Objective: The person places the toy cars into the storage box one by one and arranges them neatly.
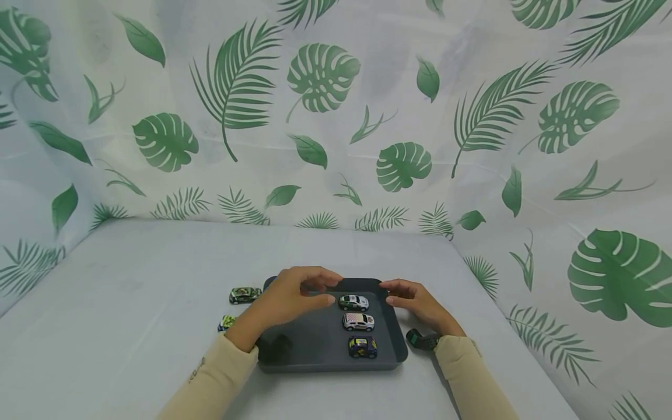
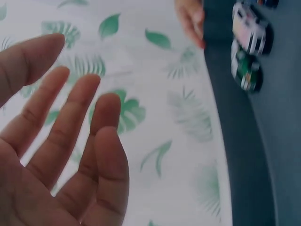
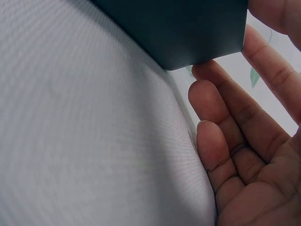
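My left hand [image 1: 291,294] hovers over the left part of a dark grey tray [image 1: 325,367], with nothing between its spread, loosely bent fingers [image 2: 63,129]. At the tray's right rim is my right hand [image 1: 420,300]; its thumb and fingers [image 3: 235,106] are by the tray's corner and seem to touch it. Three toy cars stand in the tray's right half: a white and green car [image 1: 353,303], a white and pink car [image 1: 359,322] and a dark blue and yellow car [image 1: 363,347]. Left of the tray sits a green camouflage toy car [image 1: 245,295].
A yellow-green toy car [image 1: 227,322] left of the tray is partly hidden by my left arm. The white-covered table [image 1: 131,326] meets a leaf-print cloth [image 1: 336,116] at the back and sides. A dark device [image 1: 422,339] is strapped at my right wrist.
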`<state>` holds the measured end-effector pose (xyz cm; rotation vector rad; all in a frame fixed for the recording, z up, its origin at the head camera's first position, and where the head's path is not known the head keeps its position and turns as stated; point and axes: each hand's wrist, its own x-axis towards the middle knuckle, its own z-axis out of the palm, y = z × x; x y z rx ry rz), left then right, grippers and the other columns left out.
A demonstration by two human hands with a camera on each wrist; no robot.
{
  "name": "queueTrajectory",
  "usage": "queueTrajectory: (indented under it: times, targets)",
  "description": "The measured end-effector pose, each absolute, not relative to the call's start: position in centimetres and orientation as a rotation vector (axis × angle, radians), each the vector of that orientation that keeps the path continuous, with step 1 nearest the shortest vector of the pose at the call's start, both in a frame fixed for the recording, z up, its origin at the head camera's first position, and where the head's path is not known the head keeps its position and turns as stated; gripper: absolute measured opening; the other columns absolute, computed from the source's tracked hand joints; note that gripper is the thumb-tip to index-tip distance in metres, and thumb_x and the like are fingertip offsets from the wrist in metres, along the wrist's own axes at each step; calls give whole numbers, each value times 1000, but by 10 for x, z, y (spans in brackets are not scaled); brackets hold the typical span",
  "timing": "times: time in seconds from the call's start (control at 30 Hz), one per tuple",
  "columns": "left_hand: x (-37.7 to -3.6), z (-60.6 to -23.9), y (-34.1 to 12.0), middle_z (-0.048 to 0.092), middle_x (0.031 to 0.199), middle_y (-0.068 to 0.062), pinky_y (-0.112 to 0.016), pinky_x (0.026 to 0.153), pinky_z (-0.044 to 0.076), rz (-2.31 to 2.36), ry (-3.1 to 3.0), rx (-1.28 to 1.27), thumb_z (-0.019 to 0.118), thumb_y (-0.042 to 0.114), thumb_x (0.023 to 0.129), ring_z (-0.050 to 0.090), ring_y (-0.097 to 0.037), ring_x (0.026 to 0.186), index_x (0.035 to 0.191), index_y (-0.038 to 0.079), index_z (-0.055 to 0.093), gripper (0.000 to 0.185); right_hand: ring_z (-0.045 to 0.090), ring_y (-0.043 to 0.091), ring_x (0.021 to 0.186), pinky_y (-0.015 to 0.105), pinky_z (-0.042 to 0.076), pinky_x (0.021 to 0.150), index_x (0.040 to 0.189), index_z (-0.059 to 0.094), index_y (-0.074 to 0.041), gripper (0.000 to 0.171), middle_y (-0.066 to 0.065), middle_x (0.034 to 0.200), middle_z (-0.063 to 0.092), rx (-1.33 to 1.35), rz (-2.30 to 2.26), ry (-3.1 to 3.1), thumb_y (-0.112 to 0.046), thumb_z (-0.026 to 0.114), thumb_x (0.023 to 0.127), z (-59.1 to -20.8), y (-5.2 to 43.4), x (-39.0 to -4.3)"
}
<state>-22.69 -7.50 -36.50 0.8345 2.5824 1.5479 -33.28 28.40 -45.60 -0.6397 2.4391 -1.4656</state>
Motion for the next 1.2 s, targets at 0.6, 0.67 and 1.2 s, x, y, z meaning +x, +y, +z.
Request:
queueTrajectory:
  times: [0.6,0.67,1.2]
  targets:
    - [-238,-354,-150,70,141,-16,-52,102,56,1624,2682,752,72,19,106,68,-33,124,146,5,66,43,63,30,128,45,45,111,142,65,4,44,23,142,66,-643,-1473,2432,-15,73,104,-456,284,-333]
    - [-238,-354,-157,69,142,-17,-53,102,56,1626,2685,742,72,18,106,67,-35,125,146,4,66,43,63,31,128,45,45,111,142,65,4,44,23,141,66,-643,-1474,2430,-15,73,104,-456,284,-333]
    - [-244,-368,-205,64,148,-22,-58,108,51,1666,2704,634,68,15,108,61,-42,134,150,-2,60,46,62,31,129,46,44,112,142,65,4,43,23,142,66,-649,-1464,2440,-15,72,104,-456,284,-333]
